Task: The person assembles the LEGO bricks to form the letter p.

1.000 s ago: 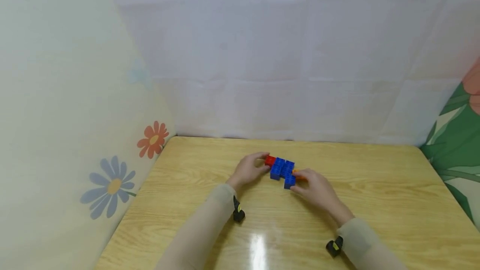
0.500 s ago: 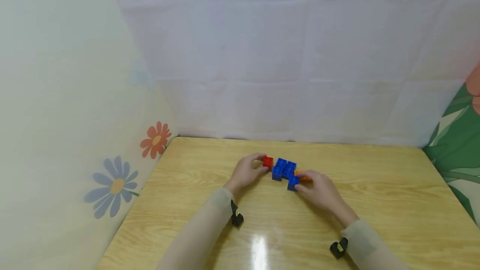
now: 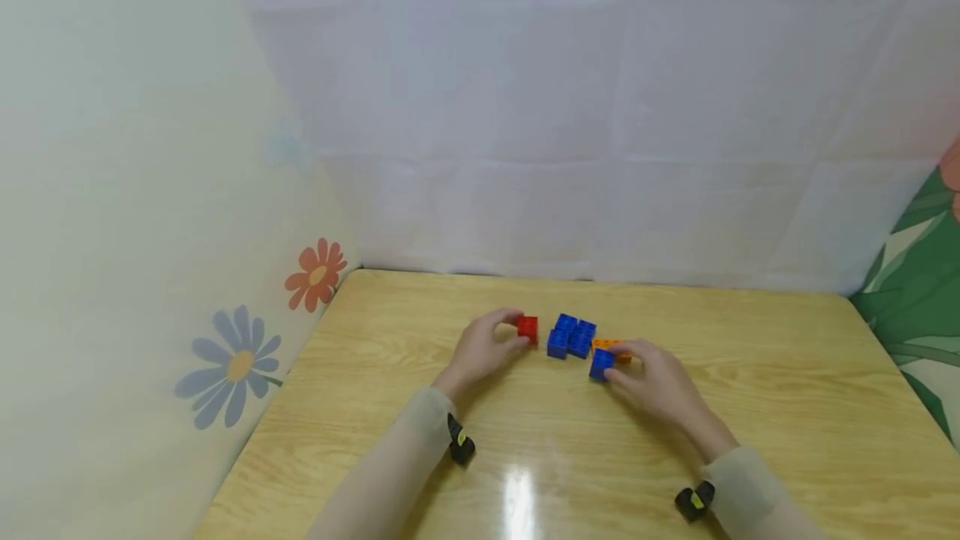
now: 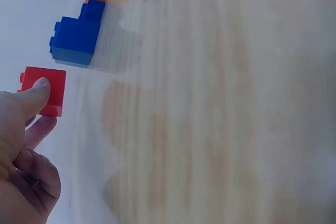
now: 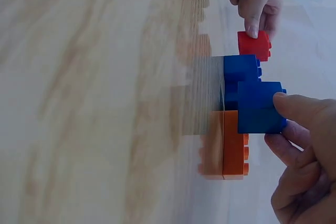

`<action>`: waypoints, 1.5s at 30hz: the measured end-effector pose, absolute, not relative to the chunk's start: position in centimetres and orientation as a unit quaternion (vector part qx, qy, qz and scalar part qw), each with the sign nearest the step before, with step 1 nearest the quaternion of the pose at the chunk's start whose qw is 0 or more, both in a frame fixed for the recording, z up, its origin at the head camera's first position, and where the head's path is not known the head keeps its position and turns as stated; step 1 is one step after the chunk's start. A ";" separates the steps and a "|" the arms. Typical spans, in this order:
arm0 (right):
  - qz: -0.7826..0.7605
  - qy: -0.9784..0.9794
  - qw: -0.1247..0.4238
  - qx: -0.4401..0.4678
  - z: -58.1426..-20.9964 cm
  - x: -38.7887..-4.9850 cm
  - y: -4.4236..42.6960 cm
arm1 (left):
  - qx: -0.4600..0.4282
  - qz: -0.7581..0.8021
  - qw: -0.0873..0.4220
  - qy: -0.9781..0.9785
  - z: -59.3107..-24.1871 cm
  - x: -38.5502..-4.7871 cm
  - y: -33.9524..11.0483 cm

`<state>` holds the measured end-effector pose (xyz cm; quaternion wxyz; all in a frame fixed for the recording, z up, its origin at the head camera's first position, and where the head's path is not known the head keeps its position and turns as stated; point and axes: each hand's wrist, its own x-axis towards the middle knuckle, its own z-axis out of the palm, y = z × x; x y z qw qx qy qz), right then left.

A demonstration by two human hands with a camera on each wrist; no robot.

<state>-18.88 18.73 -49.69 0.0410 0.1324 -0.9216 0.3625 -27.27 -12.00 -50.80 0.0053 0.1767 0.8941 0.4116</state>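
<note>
Your left hand (image 3: 480,348) pinches a red block (image 3: 528,330), right hand (image 3: 663,379) a blue block (image 3: 600,364) — room before the far table edge (image 3: 720,291).

White glare streaks the tabletop (image 3: 570,448)

High head view, wrist close-ups sharing bricks (image 5: 257,108)

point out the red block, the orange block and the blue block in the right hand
red block (image 4: 56,92), left wrist view: its flat side
orange block (image 5: 234,144), right wrist view: middle of its side
held blue block (image 5: 257,103), right wrist view: its smooth side
</note>
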 end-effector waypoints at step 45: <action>0.349 -0.929 0.033 0.117 -49.1 -16.1 22.5 | 0.280 0.321 0.090 0.900 -50.1 -19.2 -7.0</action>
